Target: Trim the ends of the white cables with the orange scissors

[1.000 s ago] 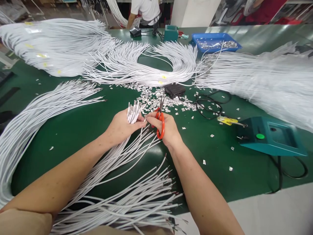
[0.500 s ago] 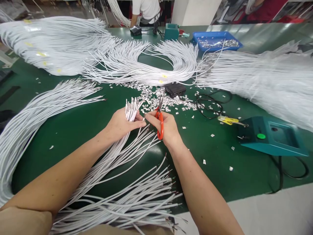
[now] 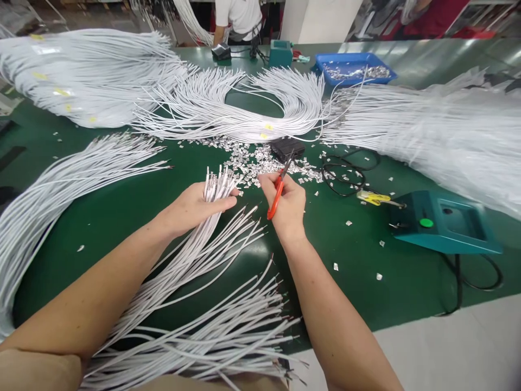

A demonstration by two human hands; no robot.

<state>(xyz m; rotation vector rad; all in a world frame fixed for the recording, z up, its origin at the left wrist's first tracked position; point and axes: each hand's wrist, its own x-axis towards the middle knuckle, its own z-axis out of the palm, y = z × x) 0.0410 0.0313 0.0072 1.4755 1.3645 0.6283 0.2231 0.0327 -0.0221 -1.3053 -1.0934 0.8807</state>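
My left hand (image 3: 199, 203) is wrapped round a bundle of white cables (image 3: 215, 187), their cut ends standing up above the fingers. In my right hand (image 3: 287, 203) lie red-handled scissors (image 3: 277, 193), blades pointing away from me over the pile. Thumb and forefinger of that hand come together at the tip; whether they pinch anything small I cannot tell. Several loose white cables (image 3: 240, 233) run just below my left hand. Beyond both hands many small silvery foil scraps (image 3: 252, 160) are scattered on the green table (image 3: 325, 304).
More white cable bundles lie left (image 3: 52, 201), in front (image 3: 203, 331), behind (image 3: 244, 122) and right (image 3: 427, 119). A teal device (image 3: 443, 222) with yellow-handled pliers (image 3: 374, 198) stands right. A black box (image 3: 287, 147) and blue tray (image 3: 354, 81) lie beyond. A person (image 3: 238, 21) is across the table.
My right hand has moved right, away from the left hand, and the scissors have tilted to the right. My left hand keeps hold of the cable bundle.
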